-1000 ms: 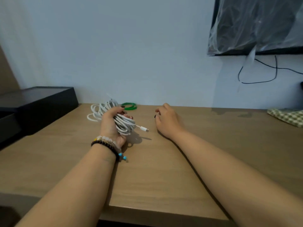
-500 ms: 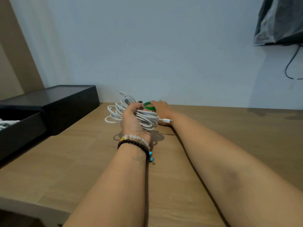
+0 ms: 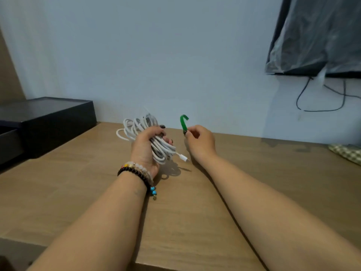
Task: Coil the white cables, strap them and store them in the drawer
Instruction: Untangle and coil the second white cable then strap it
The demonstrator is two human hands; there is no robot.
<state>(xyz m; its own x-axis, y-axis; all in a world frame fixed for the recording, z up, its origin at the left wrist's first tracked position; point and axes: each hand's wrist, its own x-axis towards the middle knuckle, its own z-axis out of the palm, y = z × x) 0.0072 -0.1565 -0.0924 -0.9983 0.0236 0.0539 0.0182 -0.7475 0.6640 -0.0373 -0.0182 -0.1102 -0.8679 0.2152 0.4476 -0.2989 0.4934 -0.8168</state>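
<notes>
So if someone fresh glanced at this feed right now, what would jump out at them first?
Probably the bundle of coiled white cables gripped in the left hand above the middle of the wooden table, one connector dangling toward the right. Next, the green strap pinched upright by the right hand beside it. A black box sits far left.

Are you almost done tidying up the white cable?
About halfway. Done: the white cable is coiled into a bundle, gripped by the left hand. In hand: the right hand pinches the green strap, not yet around the coil. Left: wrap the strap on, then put the bundle in the black drawer at the left.
</notes>
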